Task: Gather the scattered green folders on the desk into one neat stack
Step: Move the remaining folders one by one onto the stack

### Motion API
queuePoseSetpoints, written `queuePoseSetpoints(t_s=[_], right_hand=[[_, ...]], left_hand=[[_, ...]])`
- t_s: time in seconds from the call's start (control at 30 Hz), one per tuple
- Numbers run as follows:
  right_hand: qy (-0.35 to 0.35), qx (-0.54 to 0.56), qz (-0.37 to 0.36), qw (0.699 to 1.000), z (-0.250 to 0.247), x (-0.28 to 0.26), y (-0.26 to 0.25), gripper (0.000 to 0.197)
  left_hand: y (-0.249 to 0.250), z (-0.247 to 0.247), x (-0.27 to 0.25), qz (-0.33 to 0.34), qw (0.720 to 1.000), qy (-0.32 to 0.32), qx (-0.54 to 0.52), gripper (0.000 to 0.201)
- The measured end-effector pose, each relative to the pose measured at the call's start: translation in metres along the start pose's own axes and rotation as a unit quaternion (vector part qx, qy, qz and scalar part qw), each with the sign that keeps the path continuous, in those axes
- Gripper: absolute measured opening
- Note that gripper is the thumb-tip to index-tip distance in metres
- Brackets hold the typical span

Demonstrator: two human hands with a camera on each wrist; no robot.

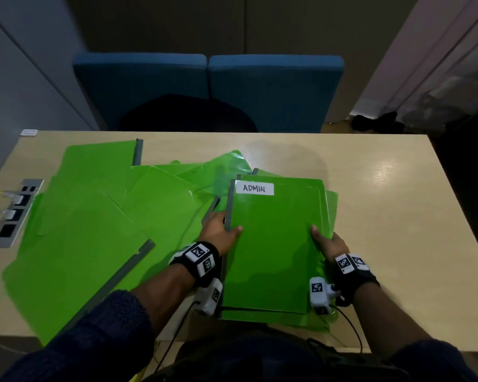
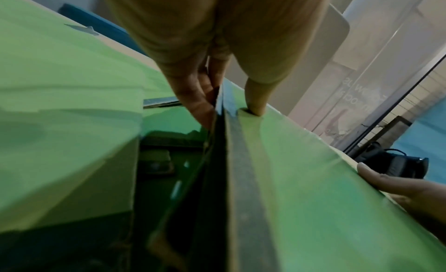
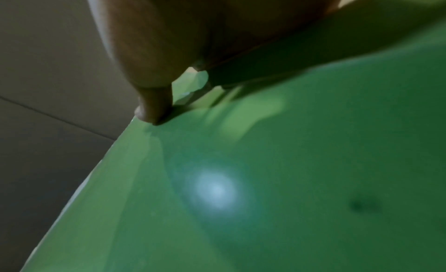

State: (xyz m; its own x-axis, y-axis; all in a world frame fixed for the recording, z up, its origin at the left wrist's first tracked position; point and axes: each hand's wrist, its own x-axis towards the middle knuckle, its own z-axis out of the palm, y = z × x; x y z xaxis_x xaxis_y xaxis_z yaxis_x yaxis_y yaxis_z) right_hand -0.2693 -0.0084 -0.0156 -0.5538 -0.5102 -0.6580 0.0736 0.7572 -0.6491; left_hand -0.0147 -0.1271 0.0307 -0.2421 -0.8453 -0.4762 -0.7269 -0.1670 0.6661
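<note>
Pale desk [image 1: 384, 194] before blue chairs [image 1: 204, 86]. Loose green folders [image 1: 89, 216] sprawl at your left. Your left hand [image 1: 218, 230] grips the spine of the ADMIN folder [image 1: 273, 244], atop the stack centre-right; your right hand [image 1: 329, 242] pinches its opposite edge.

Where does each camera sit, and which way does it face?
Head: above the desk, looking down at the folders; both hands, left hand and right hand, show.
Left wrist: along the left fingers at the ADMIN folder spine.
Right wrist: along the thumb onto the cover.
All share that folder.
</note>
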Motion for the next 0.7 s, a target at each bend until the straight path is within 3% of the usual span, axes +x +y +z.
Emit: queuePoseSetpoints(t_s=[0.2,0.3,0.4,0.5,0.63,0.7], right_hand=[[0.031,-0.046,0.019,0.998,0.003,0.002,-0.007,0.069],[0.057,-0.064,0.024,0.996,0.005,0.005,-0.008,0.078],[0.065,-0.089,0.019,0.994,0.006,0.008,-0.006,0.081],[0.058,-0.101,0.009,0.993,0.002,0.012,-0.004,0.083],[0.046,-0.121,0.010,0.992,-0.001,0.010,-0.002,0.091],[0.048,-0.136,0.005,0.990,-0.001,0.009,-0.002,0.088]], left_hand=[[-0.012,-0.009,0.008,0.048,0.993,-0.083,0.064,0.076],[-0.035,-0.032,0.019,0.090,0.992,-0.013,0.086,0.071],[-0.077,-0.067,0.022,0.022,0.987,0.105,0.120,0.071],[-0.125,-0.096,0.009,-0.083,0.965,0.163,0.188,0.081],[-0.179,-0.111,-0.019,-0.207,0.940,0.141,0.231,0.096],[-0.197,-0.112,-0.029,-0.210,0.948,0.116,0.210,0.096]])
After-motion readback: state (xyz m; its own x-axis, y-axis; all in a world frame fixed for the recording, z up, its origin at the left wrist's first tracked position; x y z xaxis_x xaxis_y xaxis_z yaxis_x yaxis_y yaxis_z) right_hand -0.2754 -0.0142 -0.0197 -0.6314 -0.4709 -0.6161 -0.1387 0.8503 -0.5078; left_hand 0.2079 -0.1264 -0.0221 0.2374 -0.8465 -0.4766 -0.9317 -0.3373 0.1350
